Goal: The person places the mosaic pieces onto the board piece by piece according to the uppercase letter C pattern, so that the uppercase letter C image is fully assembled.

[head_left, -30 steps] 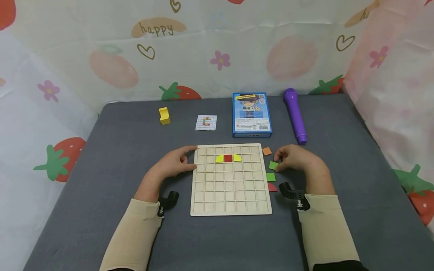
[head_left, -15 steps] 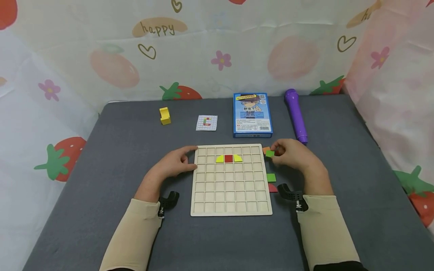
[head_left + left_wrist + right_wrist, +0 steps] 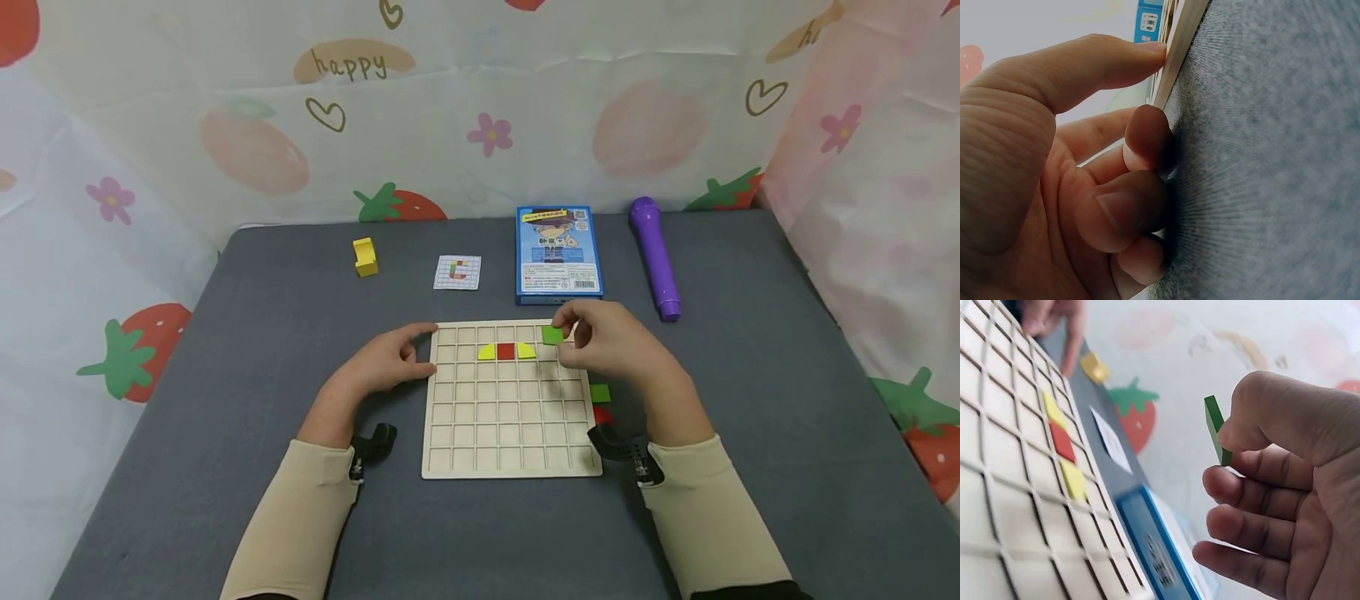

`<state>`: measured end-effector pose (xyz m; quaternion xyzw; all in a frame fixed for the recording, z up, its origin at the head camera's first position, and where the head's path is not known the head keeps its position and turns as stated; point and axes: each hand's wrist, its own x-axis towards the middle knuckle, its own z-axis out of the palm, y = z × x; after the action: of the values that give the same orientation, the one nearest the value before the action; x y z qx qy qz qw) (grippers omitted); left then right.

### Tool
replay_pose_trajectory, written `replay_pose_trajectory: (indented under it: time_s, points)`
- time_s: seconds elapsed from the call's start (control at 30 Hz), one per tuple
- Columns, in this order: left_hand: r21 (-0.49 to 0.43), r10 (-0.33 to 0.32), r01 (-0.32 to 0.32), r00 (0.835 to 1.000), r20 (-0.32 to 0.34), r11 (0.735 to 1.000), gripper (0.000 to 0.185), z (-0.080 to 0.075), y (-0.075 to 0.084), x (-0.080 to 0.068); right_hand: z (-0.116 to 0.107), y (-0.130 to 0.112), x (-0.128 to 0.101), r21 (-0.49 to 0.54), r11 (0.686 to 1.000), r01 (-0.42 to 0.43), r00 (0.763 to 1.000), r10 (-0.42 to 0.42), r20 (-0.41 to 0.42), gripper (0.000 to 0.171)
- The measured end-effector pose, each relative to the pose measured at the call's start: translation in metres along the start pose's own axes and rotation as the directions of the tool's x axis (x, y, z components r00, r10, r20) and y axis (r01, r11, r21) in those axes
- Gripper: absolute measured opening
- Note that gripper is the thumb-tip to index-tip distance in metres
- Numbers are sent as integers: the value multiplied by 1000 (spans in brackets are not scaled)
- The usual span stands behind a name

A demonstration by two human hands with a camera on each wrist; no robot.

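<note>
A green square tile (image 3: pixel 552 335) is pinched in the right hand (image 3: pixel 611 343) above the grid board's (image 3: pixel 512 454) upper right cells. The board's edge is steadied by the left hand (image 3: pixel 382 363), fingers loosely curled. The tile should be levelled and squared to one cell before being lowered.

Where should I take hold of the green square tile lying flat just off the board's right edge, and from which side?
Pinch the loose green tile by two opposite thin edges, coming from above and from its right side. It lies flat on the grey mat, close beside the wooden board, so the board crowds the left edge. The right hand already pinches another green tile.
</note>
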<state>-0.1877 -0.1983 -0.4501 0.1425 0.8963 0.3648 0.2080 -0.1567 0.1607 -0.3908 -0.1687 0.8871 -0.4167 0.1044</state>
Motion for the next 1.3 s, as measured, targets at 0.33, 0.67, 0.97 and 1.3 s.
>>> replay_pose_trajectory:
  time_s: [0.33, 0.67, 0.97, 1.3]
  points:
    - [-4, 13, -13, 1000, -3, 1000, 69, 0, -1, 0, 47, -26, 9, -167, 980, 111, 992, -100, 73, 23]
    - [-2, -3, 3, 1000, -10, 1000, 69, 0, 2, -2, 88, -25, 22, -327, 938, 112, 989, -72, 131, 28]
    - [-14, -5, 5, 1000, -2, 1000, 69, 0, 3, -1, 104, -17, 25, -467, 878, 103, 995, -93, 46, 24]
    - [2, -1, 1, 1000, -3, 1000, 69, -1, 3, -2, 105, -16, 23, -462, 883, 84, 993, -111, -31, 15]
